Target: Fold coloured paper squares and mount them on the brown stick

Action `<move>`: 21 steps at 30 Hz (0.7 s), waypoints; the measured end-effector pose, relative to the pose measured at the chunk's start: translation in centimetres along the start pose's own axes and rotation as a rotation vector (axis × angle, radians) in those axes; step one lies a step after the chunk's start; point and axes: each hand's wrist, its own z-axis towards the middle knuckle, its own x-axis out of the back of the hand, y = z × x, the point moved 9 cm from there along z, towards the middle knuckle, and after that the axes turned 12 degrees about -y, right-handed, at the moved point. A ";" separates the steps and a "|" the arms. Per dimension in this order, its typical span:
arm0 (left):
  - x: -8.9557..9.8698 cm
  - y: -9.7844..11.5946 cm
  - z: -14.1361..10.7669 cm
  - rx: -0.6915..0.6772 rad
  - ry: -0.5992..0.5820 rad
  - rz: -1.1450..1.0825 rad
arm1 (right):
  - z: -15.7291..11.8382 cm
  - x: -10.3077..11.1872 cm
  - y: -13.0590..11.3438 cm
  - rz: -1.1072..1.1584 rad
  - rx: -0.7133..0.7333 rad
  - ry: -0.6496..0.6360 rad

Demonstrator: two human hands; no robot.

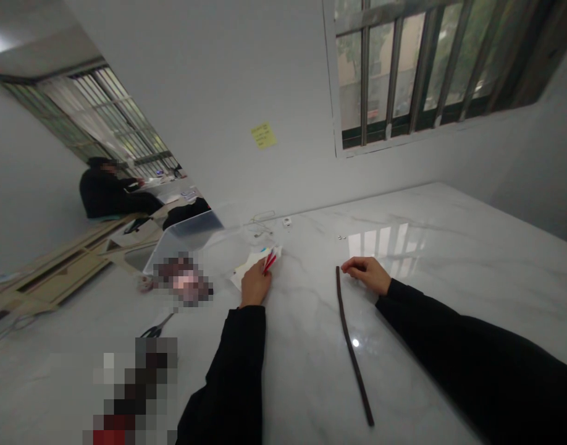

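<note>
A white-walled room with a white marble table [302, 383] filling the lower part of the head view, tilted in the frame. A barred window [404, 68] sits at the upper right, and a yellow sticky note [264, 135] is stuck to the wall left of it. At the upper left, through an opening, a second barred window [98, 117] lights a further area where a seated person in black [110, 191] is at another table, with pale wooden boards [65, 266] on the floor near them.

The left hand [256, 283] rests knuckles-up on a small stack of papers [251, 266], fingers curled down. Two red pens [269, 262] lie at its fingertips; whether the fingers have hold of them cannot be told.

The right hand [367, 275] hovers or rests on the marble with fingers loosely curled, holding nothing. Its fingertips are just beside the top end of a long dark strip [351, 346], which lies curving down toward the bottom of the frame.

Left of the papers are a clear plastic box [184, 238] and a pixelated object [184, 278], with scissors [158, 330] below them and another pixelated object [130, 395] lower still. A thin cable [262, 222] and a small white block [287, 221] lie farther along the table.
</note>
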 end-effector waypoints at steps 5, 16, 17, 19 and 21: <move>3.4 -0.1 -1.4 0.165 0.179 -0.162 | -0.5 -0.4 -1.1 -0.075 0.027 0.031; -2.0 9.8 -5.1 -0.149 -0.032 -1.220 | -0.5 -3.4 -2.0 0.607 0.001 -0.131; -2.4 10.4 -5.5 -0.158 -0.052 -1.183 | -0.7 -3.3 -1.6 0.611 -0.041 -0.119; -3.1 11.5 -6.2 -0.192 -0.087 -1.166 | -1.1 -2.3 -0.3 0.501 -0.123 -0.046; -3.5 12.7 -6.7 -0.257 -0.138 -1.203 | -1.3 -1.2 0.7 0.323 -0.165 0.004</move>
